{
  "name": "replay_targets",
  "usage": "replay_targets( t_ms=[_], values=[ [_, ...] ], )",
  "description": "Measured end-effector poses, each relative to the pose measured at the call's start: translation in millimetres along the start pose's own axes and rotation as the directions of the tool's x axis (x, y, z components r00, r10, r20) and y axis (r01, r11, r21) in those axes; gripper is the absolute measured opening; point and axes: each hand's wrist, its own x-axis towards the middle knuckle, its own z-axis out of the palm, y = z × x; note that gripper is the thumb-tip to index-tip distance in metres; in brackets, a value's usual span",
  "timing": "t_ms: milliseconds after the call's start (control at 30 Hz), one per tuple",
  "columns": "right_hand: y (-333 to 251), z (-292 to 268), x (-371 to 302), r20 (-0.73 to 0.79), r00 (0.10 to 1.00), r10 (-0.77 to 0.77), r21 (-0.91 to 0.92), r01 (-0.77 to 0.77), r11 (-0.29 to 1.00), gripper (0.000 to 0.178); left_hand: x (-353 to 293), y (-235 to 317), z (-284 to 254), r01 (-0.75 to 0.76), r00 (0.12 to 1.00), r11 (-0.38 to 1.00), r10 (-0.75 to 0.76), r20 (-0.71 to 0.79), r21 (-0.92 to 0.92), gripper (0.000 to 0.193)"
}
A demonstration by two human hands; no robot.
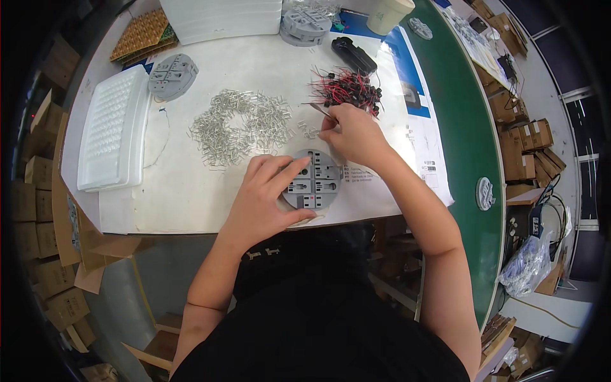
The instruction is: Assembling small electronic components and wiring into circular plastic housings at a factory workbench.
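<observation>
A round grey plastic fixture [328, 175] with slots and small recesses lies near the table's front edge. Its left side is gripped by my left hand [262, 196], with the fingers over the top and the thumb at the front rim. Just beyond the fixture, my right hand [353, 132] pinches a thin metal tool, seemingly tweezers [323, 111], whose tip points up and left. Several small metal clips [309, 130] lie loose beside that hand. To the left spreads a large heap of bent silvery clips [232, 127]. Beyond my right hand is a pile of black parts with red wires [347, 89].
At the left stands a white plastic tray [114, 127], with another grey round fixture [173, 76] beside it. Along the back are a white foam box [219, 19], stacked grey discs [305, 27], a black device [354, 56] and a cup [389, 16]. Green table surface [461, 159] runs along the right.
</observation>
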Motion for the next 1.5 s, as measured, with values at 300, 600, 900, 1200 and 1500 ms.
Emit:
replay_targets(
  t_ms=[300, 600, 900, 1200, 1500],
  values=[
    [-14.2, -27.8, -11.7, 0.094, 0.984, 0.154, 0.408, -0.179, 0.895, 0.016, 1.0, -7.0, 5.2, 0.0, 0.999, 1.0, -0.001, -0.054, -0.021, 0.087],
    [-37.2, -18.5, -18.6, 0.204, 0.952, 0.227, 0.34, -0.286, 0.896, 0.035, 0.6, -5.6, 5.8, 0.008, 0.998, 1.0, -0.008, -0.056, -0.004, 0.086],
    [-39.0, -8.9, -24.4, 0.149, 0.981, 0.123, 0.227, -0.155, 0.962, 0.033, -0.3, -5.6, 5.6, 0.013, 0.999, 1.0, -0.013, -0.053, -0.004, 0.087],
    [-9.4, -1.7, -61.7, -0.128, 0.944, -0.305, 0.076, 0.316, 0.946, 0.025, 1.1, -4.8, 3.1, 0.029, 0.998, 0.997, -0.033, -0.061, -0.066, 0.078],
    [-10.4, 18.5, -73.6, -0.282, 0.895, -0.346, -0.104, 0.33, 0.938, 0.026, 19.5, -3.7, -5.1, 0.098, 0.987, 0.992, -0.107, -0.117, -0.084, 0.035]
  ],
)
